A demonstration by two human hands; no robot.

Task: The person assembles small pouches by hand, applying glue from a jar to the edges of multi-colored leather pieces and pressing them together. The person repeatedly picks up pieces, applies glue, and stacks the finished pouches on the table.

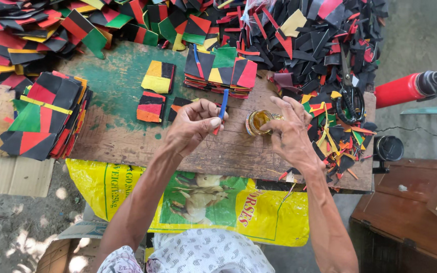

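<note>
My left hand (193, 127) is closed on a thin blue stick with a red tip (222, 108), held over a worn wooden board (127, 141). My right hand (292, 132) grips a small round open tin of yellow glue (257, 122) that rests on the board. The stick's lower tip hangs just left of the tin. Behind my hands lie small stacks of patchwork pieces in red, black, yellow and green (221, 71), with two smaller ones (157, 91) to their left.
Black-handled scissors (350, 98) lie on scraps to the right. A tall stack of patchwork pieces (44, 116) stands at the left. A red cylinder (405, 87) lies far right. A yellow sack (238, 202) hangs under the board. A wooden table (405, 212) sits lower right.
</note>
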